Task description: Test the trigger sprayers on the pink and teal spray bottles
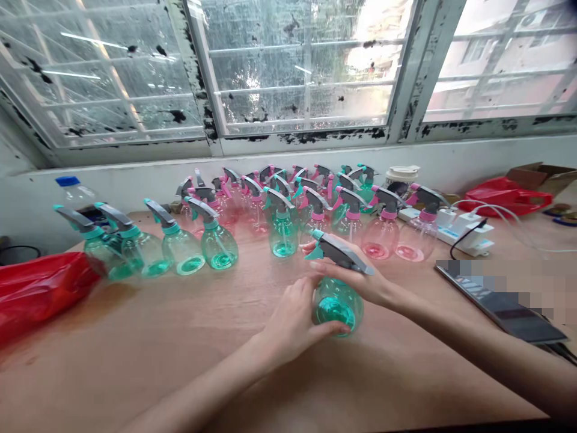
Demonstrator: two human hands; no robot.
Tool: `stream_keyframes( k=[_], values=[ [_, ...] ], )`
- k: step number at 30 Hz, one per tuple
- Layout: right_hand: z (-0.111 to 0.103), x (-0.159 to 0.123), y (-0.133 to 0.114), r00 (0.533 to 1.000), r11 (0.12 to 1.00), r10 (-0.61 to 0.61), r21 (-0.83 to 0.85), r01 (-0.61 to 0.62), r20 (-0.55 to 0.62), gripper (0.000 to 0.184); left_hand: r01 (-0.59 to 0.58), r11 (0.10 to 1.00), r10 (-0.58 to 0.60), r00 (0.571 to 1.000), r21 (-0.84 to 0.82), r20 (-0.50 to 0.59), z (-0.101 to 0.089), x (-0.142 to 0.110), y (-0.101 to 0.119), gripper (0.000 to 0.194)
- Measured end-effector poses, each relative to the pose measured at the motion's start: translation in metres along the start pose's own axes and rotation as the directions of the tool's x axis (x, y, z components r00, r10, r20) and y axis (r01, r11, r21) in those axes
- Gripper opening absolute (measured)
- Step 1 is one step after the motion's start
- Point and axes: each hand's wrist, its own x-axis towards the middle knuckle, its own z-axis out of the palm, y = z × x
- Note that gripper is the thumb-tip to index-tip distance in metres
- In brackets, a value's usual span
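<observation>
Between my hands is a clear green spray bottle [339,308] with a grey and teal trigger head, tilted a little. My left hand [297,310] grips its round body from the left, thumb across the lower front. My right hand [360,276] is closed about the neck, just under the trigger head; part of its fingers is hidden behind the bottle. Beyond them stands another green spray bottle [283,231]. Pink spray bottles [381,231] stand to the right of it, and several green spray bottles [183,249] form a row at the left.
More pink and green bottles crowd the back of the wooden table [202,337] below the windows. At right are a power strip [469,237] with chargers, a phone [500,307] and a lidded cup [402,175]. Red plastic bags lie at left [40,288] and far right.
</observation>
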Motion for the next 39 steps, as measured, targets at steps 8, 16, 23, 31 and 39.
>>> stream_keyframes(
  k=[8,16,23,31,39],
  values=[
    [0.003,0.013,0.011,0.999,0.999,-0.044,0.017,0.045,-0.010,0.028,-0.035,0.967,-0.003,0.989,0.251,0.147,-0.023,-0.010,-0.057,0.078],
    [0.002,0.025,0.018,0.999,1.000,-0.011,0.014,0.010,0.052,0.021,-0.036,0.917,-0.061,0.971,0.397,0.230,-0.029,-0.013,-0.070,0.077],
    [0.002,0.024,0.018,0.999,0.998,-0.018,0.066,0.014,0.049,0.021,-0.041,0.930,-0.041,0.976,0.365,0.214,-0.027,-0.014,-0.073,0.075],
    [0.003,0.025,0.012,0.997,0.994,-0.058,0.098,0.053,0.048,0.017,-0.049,0.924,-0.042,0.973,0.379,0.228,-0.027,-0.016,-0.075,0.075],
    [0.003,0.023,0.010,0.996,0.996,-0.085,-0.019,0.085,0.003,0.014,-0.047,0.918,-0.053,0.969,0.394,0.241,-0.028,-0.015,-0.072,0.074]
  ],
)
